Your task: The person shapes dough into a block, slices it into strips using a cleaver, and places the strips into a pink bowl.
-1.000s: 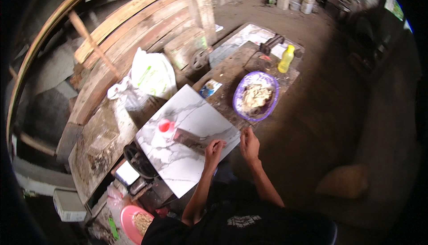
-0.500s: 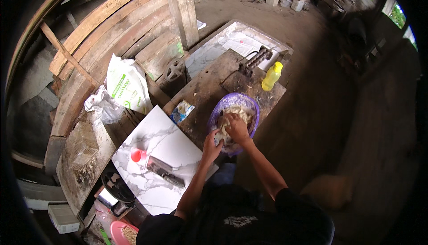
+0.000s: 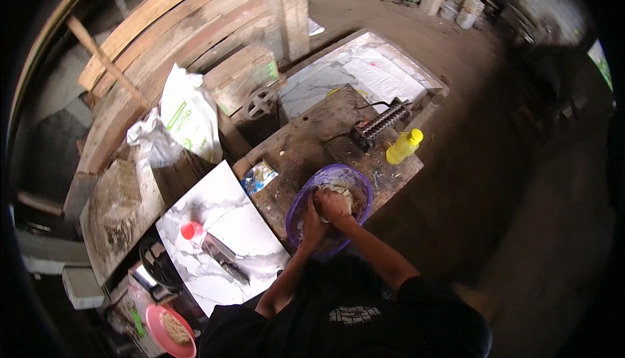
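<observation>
A purple basin stands at the near end of the worn wooden table, with floury residue on its inner wall. Pale, lumpy dough lies inside it, partly covered by my hands. My right hand presses on the dough with its fingers curled into it. Close against it, my left hand reaches in over the basin's near left side, fingers bent at the dough's edge. The fingertips of both hands are hidden.
A yellow bottle and a ridged metal roller stand beyond the basin. At left, a marble-patterned board bears a red cup and a dark-handled blade. A blue-and-white packet, white sacks and a pink bowl lie around.
The view has shifted, so the basin sits lower in it. My left hand has moved from the basin's near left side inward, up against my right hand at the dough.
</observation>
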A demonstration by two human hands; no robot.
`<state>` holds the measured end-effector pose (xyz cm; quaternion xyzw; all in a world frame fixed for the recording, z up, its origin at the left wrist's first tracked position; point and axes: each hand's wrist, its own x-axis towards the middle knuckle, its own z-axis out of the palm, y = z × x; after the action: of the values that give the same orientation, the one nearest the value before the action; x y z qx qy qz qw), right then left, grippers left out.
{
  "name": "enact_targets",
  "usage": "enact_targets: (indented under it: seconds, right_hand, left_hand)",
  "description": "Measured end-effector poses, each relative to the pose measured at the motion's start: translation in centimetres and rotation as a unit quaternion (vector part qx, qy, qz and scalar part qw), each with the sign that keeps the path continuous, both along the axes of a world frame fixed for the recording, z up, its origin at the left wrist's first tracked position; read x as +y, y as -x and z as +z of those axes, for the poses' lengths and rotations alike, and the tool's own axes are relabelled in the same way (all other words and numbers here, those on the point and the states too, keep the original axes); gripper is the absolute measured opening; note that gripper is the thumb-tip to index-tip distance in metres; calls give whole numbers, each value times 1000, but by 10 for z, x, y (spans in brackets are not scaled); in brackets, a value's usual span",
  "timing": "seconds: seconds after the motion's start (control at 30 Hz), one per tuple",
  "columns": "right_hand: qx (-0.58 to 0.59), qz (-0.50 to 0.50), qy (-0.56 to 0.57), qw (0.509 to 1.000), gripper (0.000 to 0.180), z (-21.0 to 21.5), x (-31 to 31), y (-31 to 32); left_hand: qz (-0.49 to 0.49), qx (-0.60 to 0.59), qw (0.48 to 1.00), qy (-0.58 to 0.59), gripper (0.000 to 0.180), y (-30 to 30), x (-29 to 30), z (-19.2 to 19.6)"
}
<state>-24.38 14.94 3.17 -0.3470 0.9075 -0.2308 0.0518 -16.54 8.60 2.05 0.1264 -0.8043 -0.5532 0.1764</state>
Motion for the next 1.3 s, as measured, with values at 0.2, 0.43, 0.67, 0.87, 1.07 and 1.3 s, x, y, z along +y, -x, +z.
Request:
enact_targets:
  seconds: [0.2,0.43,0.67,0.87,1.07,1.3]
  right_hand:
    - [-50,49,10,997,11,3,10,12]
    - [-48,174,94,979,10,1,11,34]
    - [-116,299,95,942,14,4,4,60]
    - [-97,362,133,918,20,26,6,65]
    - [-203,382,135,892,21,47,18,83]
    - [-149,406,115,894,55,39,18,84]
  left_hand:
    - [135,-88,987,26,72,13,32,0]
    - [238,-139,946,171,61,27,41,-27]
    - [265,-142,931,205,57,29,36,-12]
    - [281,-150,917,242,52,29,27,-14]
    - [315,-138,912,223,40,38,29,-2]
    - [335,-154,919,140,38,39,29,0]
